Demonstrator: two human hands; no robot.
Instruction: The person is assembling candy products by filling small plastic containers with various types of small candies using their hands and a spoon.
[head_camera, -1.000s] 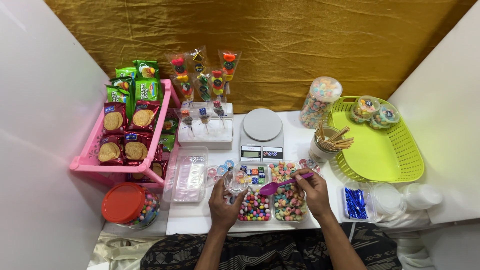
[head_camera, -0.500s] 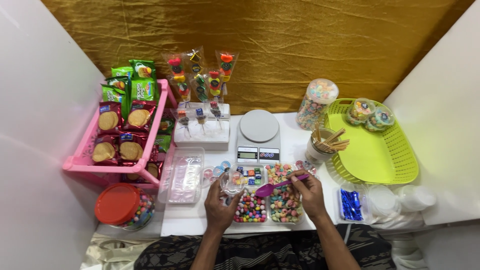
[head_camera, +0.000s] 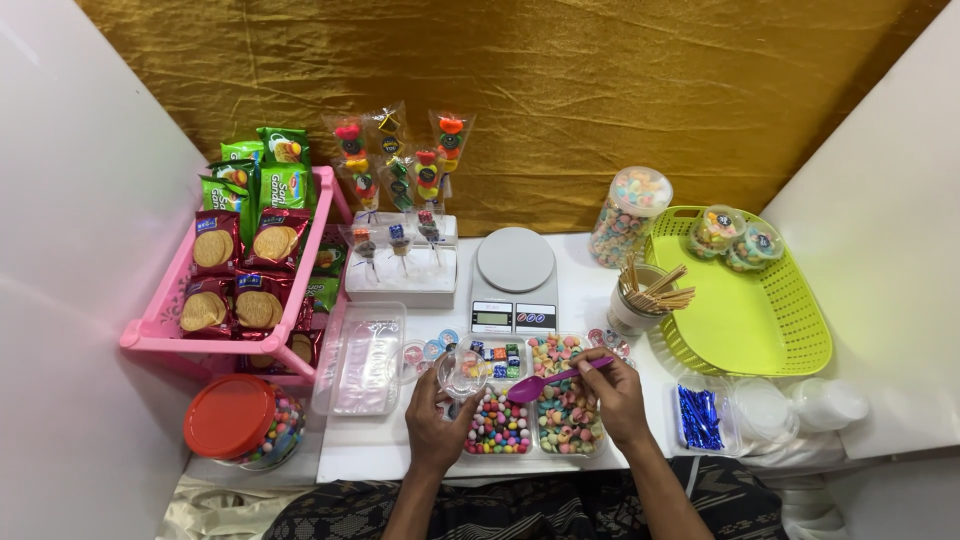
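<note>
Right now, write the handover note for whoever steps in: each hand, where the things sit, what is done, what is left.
Left hand: grip on a small clear cup, held over the divided candy tray.
Right hand: grip on a purple spoon, bowl end over the tray, beside the cup.
Scale behind the tray, its pan bare.
Done: two filled, lidded cups lie in the green basket.
Left: the cup in hand looks nearly empty, and no lid is on it.

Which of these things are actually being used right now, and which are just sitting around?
In use: left hand holding a small clear cup; right hand holding a purple spoon; divided candy tray.

Lying about: kitchen scale, green basket, red-lidded jar, pink biscuit rack.
</note>
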